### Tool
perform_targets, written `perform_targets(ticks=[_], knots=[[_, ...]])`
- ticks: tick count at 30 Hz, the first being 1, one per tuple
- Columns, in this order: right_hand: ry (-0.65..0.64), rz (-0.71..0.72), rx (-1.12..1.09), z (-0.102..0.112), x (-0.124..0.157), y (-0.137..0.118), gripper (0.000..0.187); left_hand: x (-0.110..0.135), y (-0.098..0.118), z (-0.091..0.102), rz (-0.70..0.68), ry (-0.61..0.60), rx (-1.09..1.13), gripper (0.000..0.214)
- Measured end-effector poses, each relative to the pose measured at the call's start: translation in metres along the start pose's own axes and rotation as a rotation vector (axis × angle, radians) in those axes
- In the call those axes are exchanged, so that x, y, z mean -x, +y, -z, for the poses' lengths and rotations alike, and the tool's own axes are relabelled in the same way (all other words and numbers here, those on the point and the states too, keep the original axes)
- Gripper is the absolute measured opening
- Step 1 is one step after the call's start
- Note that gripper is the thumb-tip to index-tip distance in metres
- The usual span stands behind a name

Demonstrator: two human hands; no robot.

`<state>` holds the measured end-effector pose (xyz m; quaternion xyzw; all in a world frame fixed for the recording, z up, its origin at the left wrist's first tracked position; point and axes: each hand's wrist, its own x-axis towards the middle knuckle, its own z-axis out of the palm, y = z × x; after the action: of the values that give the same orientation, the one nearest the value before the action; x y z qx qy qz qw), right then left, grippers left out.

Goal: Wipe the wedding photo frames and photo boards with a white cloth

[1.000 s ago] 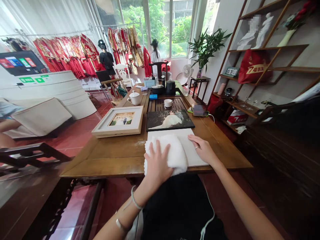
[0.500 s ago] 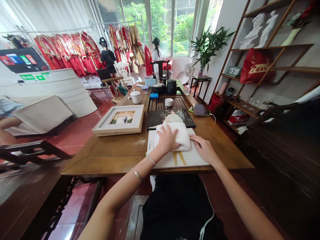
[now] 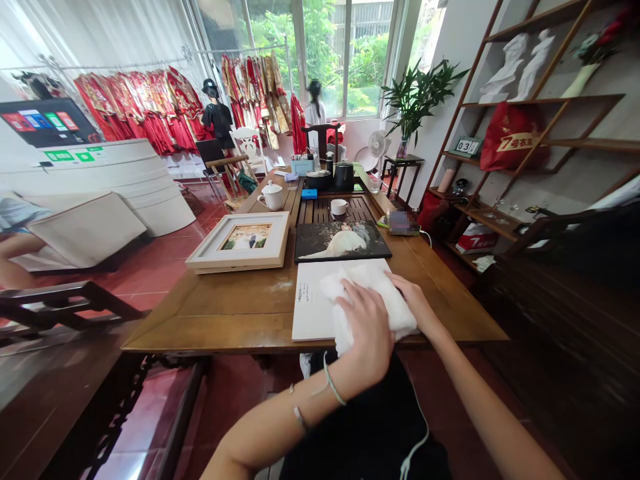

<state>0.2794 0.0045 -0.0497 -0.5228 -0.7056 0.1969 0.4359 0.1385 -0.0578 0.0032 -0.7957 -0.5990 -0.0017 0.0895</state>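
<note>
A white flat panel (image 3: 313,323) with small dark print along its left side lies at the table's front edge. My left hand (image 3: 369,330) presses a folded white cloth (image 3: 373,283) onto its right half, fingers spread over the fabric and bent around it. The cloth covers much of the panel and hangs toward the near edge. At the panel's right side is my right hand (image 3: 413,300), its fingers along the edge and partly hidden by the cloth. Just beyond lies a dark photo panel (image 3: 345,240) showing a figure in a pale gown.
On the wooden table (image 3: 235,303) stand a white framed photo (image 3: 240,241), a lidded white cup (image 3: 271,195), a small white cup (image 3: 339,207) and a black kettle (image 3: 344,175). A phone-like device (image 3: 403,222) with a cable lies right. Two people stand near red garments (image 3: 137,107).
My left hand has drawn the cloth toward me and to the right, off the dark photo panel, whose picture now shows. My right hand stays near the white panel's right edge.
</note>
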Motion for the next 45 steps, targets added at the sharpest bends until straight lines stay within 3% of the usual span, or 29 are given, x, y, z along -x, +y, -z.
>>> perform_targets(ticks=[4, 8, 12, 17, 21, 24, 29, 34, 40, 45], knots=[[0.019, -0.015, -0.03, 0.0, 0.0, 0.0, 0.04, 0.029, 0.001, 0.002, -0.087, -0.02, 0.014, 0.084], [0.002, -0.02, -0.003, -0.001, 0.001, -0.003, 0.039, 0.023, -0.025, 0.012, -0.177, -0.087, 0.077, 0.084], [0.003, -0.011, 0.044, -0.003, 0.0, -0.003, 0.04, -0.012, -0.055, 0.012, -0.23, -0.068, 0.109, 0.068], [0.014, 0.043, 0.1, -0.004, -0.001, -0.003, 0.041, -0.069, -0.081, -0.008, -0.393, 0.057, 0.07, 0.065], [0.012, 0.013, 0.143, -0.004, -0.001, -0.003, 0.035, -0.109, -0.093, -0.019, -0.625, 0.105, 0.057, 0.065], [0.006, 0.008, 0.154, -0.004, -0.001, -0.004, 0.034, -0.129, -0.094, -0.021, -0.702, 0.112, 0.074, 0.061], [0.004, 0.011, 0.144, -0.005, -0.001, -0.002, 0.034, -0.141, -0.087, -0.02, -0.673, 0.112, 0.091, 0.054], [0.025, 0.012, 0.128, -0.006, -0.001, 0.002, 0.037, -0.126, -0.089, -0.018, -0.584, 0.127, 0.068, 0.052], [0.037, -0.008, 0.113, -0.009, 0.0, 0.004, 0.039, -0.094, -0.11, -0.016, -0.4, 0.084, 0.065, 0.053], [0.037, -0.023, 0.116, -0.009, 0.001, 0.004, 0.039, -0.082, -0.132, -0.02, -0.254, 0.039, 0.106, 0.056]])
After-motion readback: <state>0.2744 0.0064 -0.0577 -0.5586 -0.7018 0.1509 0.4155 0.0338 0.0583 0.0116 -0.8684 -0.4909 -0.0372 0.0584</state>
